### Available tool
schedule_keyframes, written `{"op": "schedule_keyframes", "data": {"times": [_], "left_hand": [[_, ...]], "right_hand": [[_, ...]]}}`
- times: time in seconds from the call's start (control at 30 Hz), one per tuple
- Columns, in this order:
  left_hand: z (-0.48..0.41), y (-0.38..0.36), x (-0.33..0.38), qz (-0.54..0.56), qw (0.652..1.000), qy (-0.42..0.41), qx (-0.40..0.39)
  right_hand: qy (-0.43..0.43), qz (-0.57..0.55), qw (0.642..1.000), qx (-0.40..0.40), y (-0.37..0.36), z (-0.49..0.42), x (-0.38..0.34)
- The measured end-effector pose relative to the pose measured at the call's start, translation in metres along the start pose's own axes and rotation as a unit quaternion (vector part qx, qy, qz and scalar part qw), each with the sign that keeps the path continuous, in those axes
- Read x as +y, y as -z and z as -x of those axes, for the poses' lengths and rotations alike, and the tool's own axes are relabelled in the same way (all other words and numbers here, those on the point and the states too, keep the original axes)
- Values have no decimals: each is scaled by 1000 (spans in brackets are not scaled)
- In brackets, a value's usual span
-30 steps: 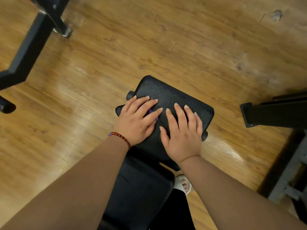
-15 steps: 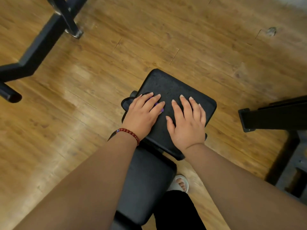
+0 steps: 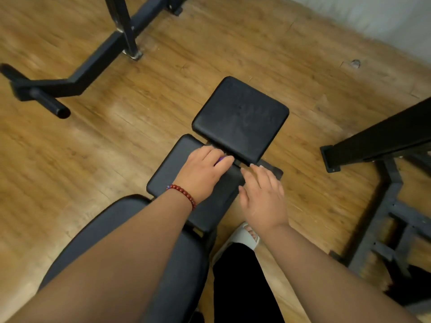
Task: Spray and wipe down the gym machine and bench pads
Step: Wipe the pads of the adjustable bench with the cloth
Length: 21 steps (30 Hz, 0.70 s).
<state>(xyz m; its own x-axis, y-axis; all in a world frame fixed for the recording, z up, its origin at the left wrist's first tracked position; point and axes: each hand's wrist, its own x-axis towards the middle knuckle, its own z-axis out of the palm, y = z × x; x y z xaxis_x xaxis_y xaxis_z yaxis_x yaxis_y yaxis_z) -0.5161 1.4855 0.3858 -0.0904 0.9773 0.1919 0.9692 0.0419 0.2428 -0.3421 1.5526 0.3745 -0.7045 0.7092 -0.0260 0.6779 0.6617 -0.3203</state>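
The left hand lies palm-down on the middle bench pad, fingers bent over a purple cloth; whether it grips or only presses, I cannot tell. The right hand is flat, fingers straight, at that pad's right edge.

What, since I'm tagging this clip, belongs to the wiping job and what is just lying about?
Job: left hand, purple cloth under it, middle pad, far pad, right hand.
Lying about: black floor frame, right-side beam, white sandal.
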Motion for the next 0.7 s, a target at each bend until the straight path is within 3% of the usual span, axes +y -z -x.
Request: {"op": "schedule_keyframes", "data": {"times": [0.2, 0.37, 0.7], "left_hand": [[98, 84, 67, -3, 999, -19, 26], [173, 172, 128, 13, 993, -39, 112], [256, 256, 214, 35, 987, 29, 152]], "right_hand": [[-9, -47, 999, 25, 54, 120, -54], [28, -73, 995, 56, 114, 209, -103], [138, -111, 982, 65, 208, 282, -148]]}}
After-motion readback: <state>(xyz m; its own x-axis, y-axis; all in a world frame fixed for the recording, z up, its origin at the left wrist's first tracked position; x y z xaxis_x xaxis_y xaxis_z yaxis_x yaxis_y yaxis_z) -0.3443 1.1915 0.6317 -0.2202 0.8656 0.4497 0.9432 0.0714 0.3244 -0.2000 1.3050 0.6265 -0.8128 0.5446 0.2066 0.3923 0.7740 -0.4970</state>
